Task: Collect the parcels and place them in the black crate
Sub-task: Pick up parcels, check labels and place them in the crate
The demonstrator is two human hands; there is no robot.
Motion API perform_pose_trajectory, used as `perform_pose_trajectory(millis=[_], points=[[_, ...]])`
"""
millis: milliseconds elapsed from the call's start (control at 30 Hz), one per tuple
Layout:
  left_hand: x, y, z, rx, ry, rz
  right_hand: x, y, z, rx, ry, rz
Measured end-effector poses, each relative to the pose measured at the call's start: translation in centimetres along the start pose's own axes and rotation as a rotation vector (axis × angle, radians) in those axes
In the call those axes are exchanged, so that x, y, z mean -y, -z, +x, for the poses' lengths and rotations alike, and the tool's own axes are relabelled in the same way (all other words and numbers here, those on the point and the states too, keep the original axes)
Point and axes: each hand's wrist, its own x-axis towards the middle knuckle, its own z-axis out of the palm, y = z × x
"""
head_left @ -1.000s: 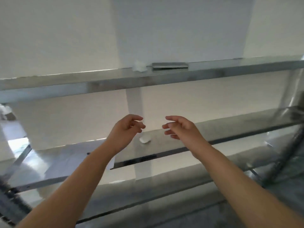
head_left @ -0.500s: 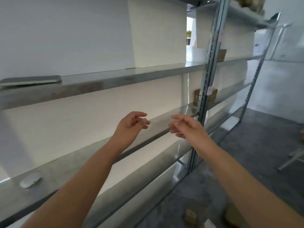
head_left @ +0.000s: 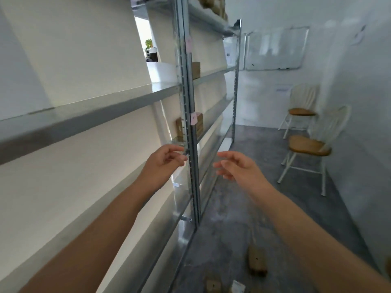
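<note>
Brown parcels are sitting in several places. One is resting on an upper shelf just past the metal upright, and a stack is standing on the shelf below it, partly hidden by that upright. More brown shapes are showing on the top shelf, too blurred to say for sure that they are parcels. On the floor, near the bottom of the view, two parcels are lying flat, with a white packet beside them.

The black crate is not showing anywhere in this view, so nothing can be said of what is already in it. Judging from this, collecting is at an early or middle stage at most: several parcels are waiting on shelf and floor.

The left hand is hanging empty in front of the upright, fingers loosely curled. The right hand is also empty, fingers spread and slack, well apart from the left. Neither is touching a parcel.

Small pink tags are stuck on the upright, and a whiteboard is hanging on the far wall; any writing on them is too blurred to read. No brand is showing. Two chairs are standing by the right wall.
</note>
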Motion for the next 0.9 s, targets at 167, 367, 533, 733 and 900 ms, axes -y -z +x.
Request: perform_pose_trajectory(millis=[167,367,533,733,900], points=[[2.0,-2.6,6.9,0.138,-0.040,-0.072,-1.1,2.4,2.8,-0.165,-0.015,-0.045],[7.0,-9.1,12.1,0.352,-0.041,-0.109,-5.2,6.6,3.5,-0.403,-0.124,-0.076],[9.3,-15.9,14.4,0.467,0.024,-0.124,-8.6,10.6,4.0,-0.480,-0.251,-0.080],[9.8,-21.8,17.4,0.446,0.064,-0.108,-11.1,16.6,7.5,-0.472,-0.275,-0.104],[9.4,-26.8,20.7,0.402,0.107,-0.084,-12.3,23.2,11.4,-0.445,-0.290,-0.144]])
